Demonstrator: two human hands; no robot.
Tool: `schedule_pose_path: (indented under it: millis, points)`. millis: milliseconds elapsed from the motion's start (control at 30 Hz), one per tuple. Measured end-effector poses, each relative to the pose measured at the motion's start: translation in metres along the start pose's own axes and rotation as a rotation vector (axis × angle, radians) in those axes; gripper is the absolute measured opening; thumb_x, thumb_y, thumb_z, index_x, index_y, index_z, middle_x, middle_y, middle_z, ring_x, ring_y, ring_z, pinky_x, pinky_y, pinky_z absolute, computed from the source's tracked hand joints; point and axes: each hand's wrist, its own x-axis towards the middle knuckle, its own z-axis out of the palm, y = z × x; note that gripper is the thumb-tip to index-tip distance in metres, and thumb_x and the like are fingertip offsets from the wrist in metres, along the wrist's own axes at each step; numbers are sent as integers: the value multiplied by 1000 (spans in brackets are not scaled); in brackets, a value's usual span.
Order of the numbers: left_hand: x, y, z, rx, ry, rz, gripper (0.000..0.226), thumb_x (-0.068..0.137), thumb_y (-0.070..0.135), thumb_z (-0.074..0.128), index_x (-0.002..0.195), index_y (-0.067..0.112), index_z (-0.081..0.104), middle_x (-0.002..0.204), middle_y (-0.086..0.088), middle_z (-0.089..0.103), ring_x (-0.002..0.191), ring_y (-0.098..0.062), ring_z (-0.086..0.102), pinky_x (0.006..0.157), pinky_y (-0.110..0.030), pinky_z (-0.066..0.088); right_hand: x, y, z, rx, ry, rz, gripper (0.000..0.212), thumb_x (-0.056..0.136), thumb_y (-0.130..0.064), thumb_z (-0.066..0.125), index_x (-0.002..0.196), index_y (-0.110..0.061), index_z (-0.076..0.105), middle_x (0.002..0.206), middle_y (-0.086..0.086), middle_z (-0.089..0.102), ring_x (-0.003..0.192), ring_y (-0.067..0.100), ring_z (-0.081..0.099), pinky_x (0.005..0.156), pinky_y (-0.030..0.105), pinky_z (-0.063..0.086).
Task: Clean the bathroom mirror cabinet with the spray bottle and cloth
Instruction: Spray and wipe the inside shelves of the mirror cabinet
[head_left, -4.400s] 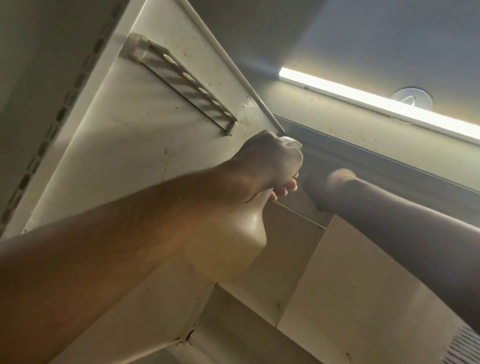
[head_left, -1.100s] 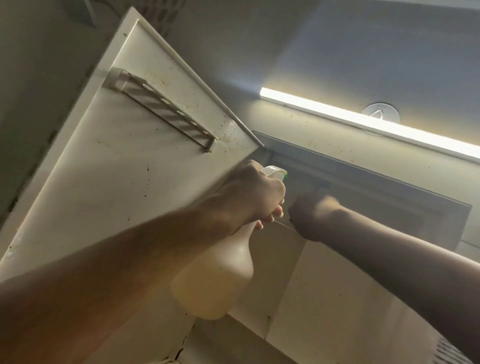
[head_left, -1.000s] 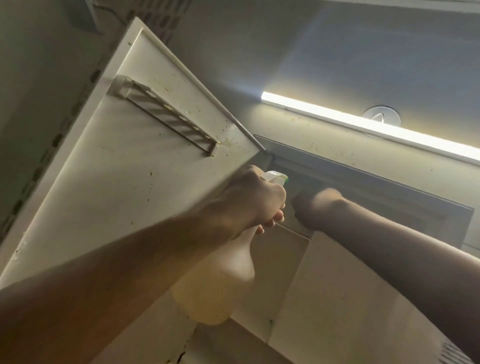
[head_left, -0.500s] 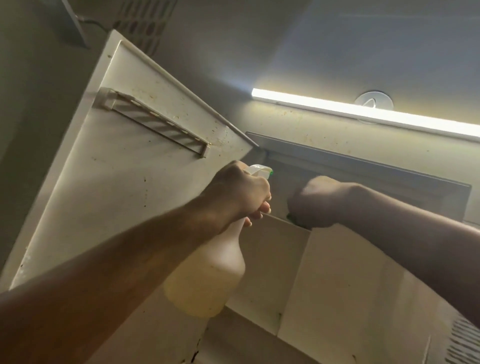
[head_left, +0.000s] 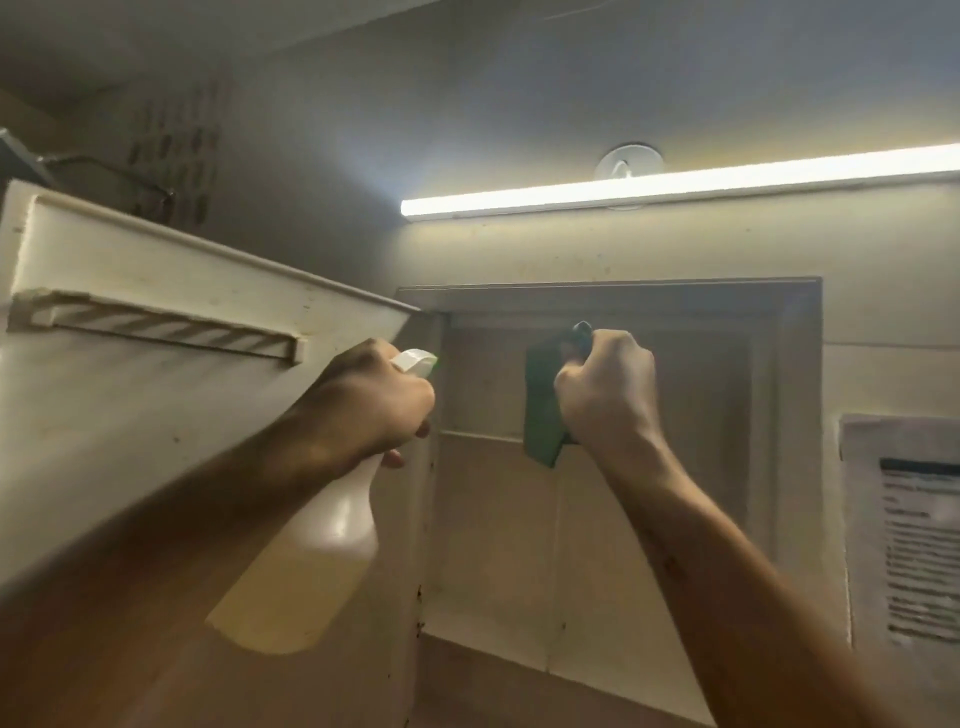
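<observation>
The left hand (head_left: 371, 402) has its fingers curled round the neck of the spray bottle (head_left: 301, 561) at centre left of the frame, the white nozzle tip poking out above the knuckles and pointing into the cabinet (head_left: 789, 364). The bottle body hangs below the hand, translucent and partly filled with yellowish liquid. Just right of centre, the right hand (head_left: 605, 387) is clenched on a green cloth (head_left: 543, 410), which bunches out of the fist on its left side and lies against the cabinet's upper interior, near a thin shelf edge (head_left: 478, 435); whether it presses the back panel cannot be told.

The cabinet interior is pale and dim, divided by that shelf and a vertical seam below it. Its door (head_left: 130, 415) swings out across the left of the frame, its cream inner face flecked with dark spots and carrying a slotted rack (head_left: 161, 330) at upper left. The door's top edge runs to the cabinet's upper left corner, closing in the left hand's side.

Above, a bright strip light (head_left: 675, 189) crosses the upper right wall. A printed paper notice (head_left: 909, 540) hangs at the right edge, beside the cabinet frame.
</observation>
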Motion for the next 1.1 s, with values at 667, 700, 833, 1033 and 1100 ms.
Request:
schedule_pose_path:
  millis: [667, 700, 833, 1033, 1100]
  points:
    - [3, 36, 34, 585, 3, 84, 7, 83, 8, 58, 86, 6, 63, 74, -13, 74, 60, -28, 72, 62, -40, 64, -15, 20, 5, 143, -5, 46, 37, 95, -20, 55, 62, -17, 40, 60, -4, 47, 67, 28, 56, 57, 31, 40]
    - [-1, 33, 35, 605, -5, 85, 5, 83, 9, 58, 83, 8, 62, 73, -13, 73, 60, -27, 72, 59, -37, 62, -17, 19, 9, 151, 55, -12, 31, 96, -17, 55, 66, -18, 47, 63, -3, 52, 69, 28, 60, 57, 32, 46]
    - [-9, 32, 29, 569, -18, 73, 9, 79, 10, 58, 80, 4, 64, 72, -17, 73, 61, -32, 72, 59, -42, 61, -18, 15, 31, 96, 341, -361, 20, 96, -7, 54, 109, -4, 69, 90, 10, 73, 75, 27, 72, 61, 33, 59]
    - [-1, 51, 9, 413, 90, 74, 17, 81, 6, 52, 73, 1, 67, 66, -13, 75, 60, -32, 72, 59, -35, 59, -6, 8, 54, -309, -104, -416, 24, 94, -8, 50, 107, -11, 70, 102, 12, 68, 93, 33, 66, 71, 35, 51]
    - [-1, 51, 5, 391, 102, 70, 18, 81, 6, 52, 74, 2, 67, 65, -12, 75, 60, -33, 71, 58, -35, 58, -2, 8, 58, -359, -305, -295, 19, 93, -9, 56, 106, -9, 69, 108, 12, 67, 100, 31, 64, 71, 31, 46]
